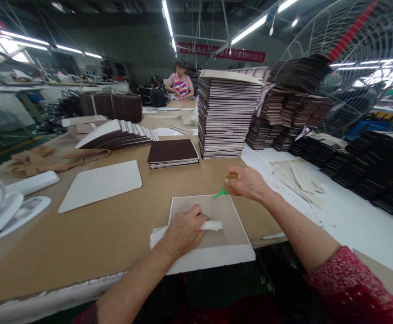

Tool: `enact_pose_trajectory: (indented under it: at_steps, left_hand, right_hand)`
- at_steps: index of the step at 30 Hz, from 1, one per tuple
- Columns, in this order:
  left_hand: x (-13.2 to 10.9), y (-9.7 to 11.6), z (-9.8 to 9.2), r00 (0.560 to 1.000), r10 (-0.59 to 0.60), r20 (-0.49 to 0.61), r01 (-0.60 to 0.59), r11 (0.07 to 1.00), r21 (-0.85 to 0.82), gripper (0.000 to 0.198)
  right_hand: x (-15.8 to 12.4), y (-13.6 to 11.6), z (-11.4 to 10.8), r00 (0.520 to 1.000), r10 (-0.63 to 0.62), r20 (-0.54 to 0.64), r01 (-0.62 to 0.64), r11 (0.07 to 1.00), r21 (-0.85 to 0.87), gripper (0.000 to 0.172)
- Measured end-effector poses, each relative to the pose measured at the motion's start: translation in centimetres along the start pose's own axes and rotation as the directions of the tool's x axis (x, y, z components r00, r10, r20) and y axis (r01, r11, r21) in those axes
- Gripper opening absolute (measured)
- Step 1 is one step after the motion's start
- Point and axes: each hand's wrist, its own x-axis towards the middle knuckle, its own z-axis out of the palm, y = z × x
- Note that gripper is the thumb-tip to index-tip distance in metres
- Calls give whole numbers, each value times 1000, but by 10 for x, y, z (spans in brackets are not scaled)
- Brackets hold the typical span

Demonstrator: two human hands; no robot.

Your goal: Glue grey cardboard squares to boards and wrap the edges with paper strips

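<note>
A pale board with a greyish upper area (228, 225) lies at the table's front edge, its near edge jutting past it. My left hand (185, 231) rests over this board, fingers wrapped round a folded bundle of white strips (213, 225) that sticks out on both sides. My right hand (247, 182) is closed round a brownish squeeze bottle (230, 183) with a green nozzle (221, 193). The nozzle points down and left at the board's far edge; whether it touches cannot be made out. Most of the bottle is hidden by my fingers.
A white panel (105, 184) lies left. Beyond are a short stack of dark brown panels (172, 153), a tall stack (228, 117) and fanned panels (118, 135). A small white fan (17, 211) stands left; black stacks (368, 162) line the right. A person (180, 83) works farther back.
</note>
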Motion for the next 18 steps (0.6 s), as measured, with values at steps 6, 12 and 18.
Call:
enact_pose_trajectory:
  at_steps: [6,12,18]
  left_hand:
    - [0,-1,0,1000,6,-1,-6,1000,-10,18]
    - [-1,-1,0,1000,18,-2,-18,1000,-5,17]
    - [-1,-1,1,1000,24,-7,-24,1000,-1,17]
  right_hand:
    - [-13,36,-13,993,114,-17,-114,993,14,19]
    - [-13,32,-6,992,121,-17,-120,991,66,20]
    - [-9,25,-1,996,86,-11,-84,991,107,21]
